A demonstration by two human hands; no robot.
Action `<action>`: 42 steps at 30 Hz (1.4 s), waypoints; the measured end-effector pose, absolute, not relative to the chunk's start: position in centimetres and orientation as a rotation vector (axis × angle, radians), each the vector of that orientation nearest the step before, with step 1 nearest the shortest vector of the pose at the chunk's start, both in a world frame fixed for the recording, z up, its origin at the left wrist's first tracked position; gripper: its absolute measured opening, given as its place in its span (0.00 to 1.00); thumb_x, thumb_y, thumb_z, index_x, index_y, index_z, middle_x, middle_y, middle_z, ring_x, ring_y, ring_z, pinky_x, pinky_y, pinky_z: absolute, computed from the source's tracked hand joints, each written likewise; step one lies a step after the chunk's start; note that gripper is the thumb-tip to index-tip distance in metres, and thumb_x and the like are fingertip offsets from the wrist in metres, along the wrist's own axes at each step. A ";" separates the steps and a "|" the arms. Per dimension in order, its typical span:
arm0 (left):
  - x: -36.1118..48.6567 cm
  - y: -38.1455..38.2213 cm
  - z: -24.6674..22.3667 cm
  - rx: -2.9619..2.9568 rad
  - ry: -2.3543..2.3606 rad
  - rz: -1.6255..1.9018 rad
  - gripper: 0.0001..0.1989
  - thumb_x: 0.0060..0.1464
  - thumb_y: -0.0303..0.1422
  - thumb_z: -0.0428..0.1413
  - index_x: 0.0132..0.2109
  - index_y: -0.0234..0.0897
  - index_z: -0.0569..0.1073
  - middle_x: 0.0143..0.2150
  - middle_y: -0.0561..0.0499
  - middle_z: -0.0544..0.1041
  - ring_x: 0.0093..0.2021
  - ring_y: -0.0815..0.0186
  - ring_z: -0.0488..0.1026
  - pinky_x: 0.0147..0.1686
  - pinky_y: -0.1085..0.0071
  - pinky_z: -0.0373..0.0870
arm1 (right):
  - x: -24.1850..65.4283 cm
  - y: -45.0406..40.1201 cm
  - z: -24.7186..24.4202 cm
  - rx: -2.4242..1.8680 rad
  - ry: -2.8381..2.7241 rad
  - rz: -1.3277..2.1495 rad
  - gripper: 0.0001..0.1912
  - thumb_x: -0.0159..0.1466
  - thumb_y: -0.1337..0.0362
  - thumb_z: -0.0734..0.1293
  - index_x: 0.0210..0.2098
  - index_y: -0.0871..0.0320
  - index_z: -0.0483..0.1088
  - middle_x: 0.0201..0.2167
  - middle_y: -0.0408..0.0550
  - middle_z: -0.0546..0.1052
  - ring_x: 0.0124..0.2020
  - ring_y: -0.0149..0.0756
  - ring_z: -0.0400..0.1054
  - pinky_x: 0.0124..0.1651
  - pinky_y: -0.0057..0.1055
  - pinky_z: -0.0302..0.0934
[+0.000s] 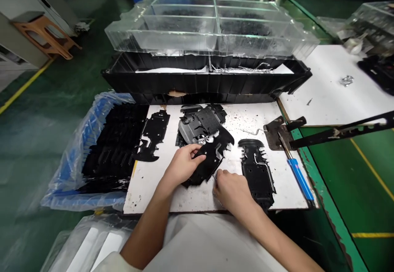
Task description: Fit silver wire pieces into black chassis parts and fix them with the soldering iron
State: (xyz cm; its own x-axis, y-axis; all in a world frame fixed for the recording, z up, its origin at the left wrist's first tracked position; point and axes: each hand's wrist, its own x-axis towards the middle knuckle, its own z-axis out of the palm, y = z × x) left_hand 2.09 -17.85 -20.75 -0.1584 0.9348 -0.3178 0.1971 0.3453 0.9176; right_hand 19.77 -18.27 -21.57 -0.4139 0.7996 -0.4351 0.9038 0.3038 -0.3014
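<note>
My left hand (183,164) grips a black moulded plastic part (205,162) lying on a white, ink-spattered board (147,190). My right hand (232,192) pinches a thin metal wire (214,177) at that part's lower edge. Its far end is hidden by my fingers. Another black plastic part (257,173) lies just right of my right hand, and a third (152,134) lies left of my left hand. Beyond my hands sits a pile of black parts with a grey metal piece (187,130).
A blue-handled screwdriver (300,179) and a metal-plate tool with a long black arm (277,132) lie at the board's right edge. Left stands a blue crate (95,124) lined with plastic, holding stacked black parts. Ahead are a black tray (203,81) and a clear compartmented tray (200,30).
</note>
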 end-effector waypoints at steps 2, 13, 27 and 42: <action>1.0 -17.8 -20.1 0.977 1.525 1.009 0.09 0.52 0.38 0.63 0.37 0.37 0.78 0.31 0.51 0.76 0.34 0.61 0.74 0.34 0.70 0.70 | 20.7 -17.8 -21.4 1.608 2.397 -0.825 0.06 0.57 0.74 0.67 0.29 0.59 0.67 0.29 0.53 0.78 0.30 0.44 0.75 0.33 0.32 0.60; 4.8 -19.8 -19.9 0.400 1.063 1.420 0.27 0.50 0.23 0.62 0.58 0.37 0.69 0.50 0.49 0.80 0.53 0.61 0.76 0.54 0.68 0.70 | 22.0 -16.9 -18.8 2.210 3.038 -2.172 0.05 0.69 0.67 0.67 0.41 0.55 0.65 0.37 0.50 0.81 0.26 0.36 0.76 0.22 0.31 0.69; 9.3 -18.9 -17.2 0.344 1.091 1.438 0.12 0.58 0.37 0.64 0.45 0.34 0.78 0.46 0.44 0.83 0.49 0.57 0.80 0.56 0.60 0.72 | 23.2 -17.1 -21.7 1.978 3.914 -0.628 0.20 0.60 0.83 0.71 0.48 0.58 0.72 0.41 0.50 0.80 0.41 0.39 0.78 0.41 0.35 0.77; 10.1 -18.6 -17.6 0.565 1.185 1.503 0.14 0.65 0.42 0.58 0.50 0.37 0.77 0.50 0.45 0.82 0.52 0.58 0.78 0.55 0.64 0.72 | 23.5 -16.5 -22.2 2.006 3.987 -0.824 0.22 0.59 0.85 0.71 0.48 0.60 0.72 0.40 0.50 0.79 0.41 0.39 0.78 0.40 0.36 0.77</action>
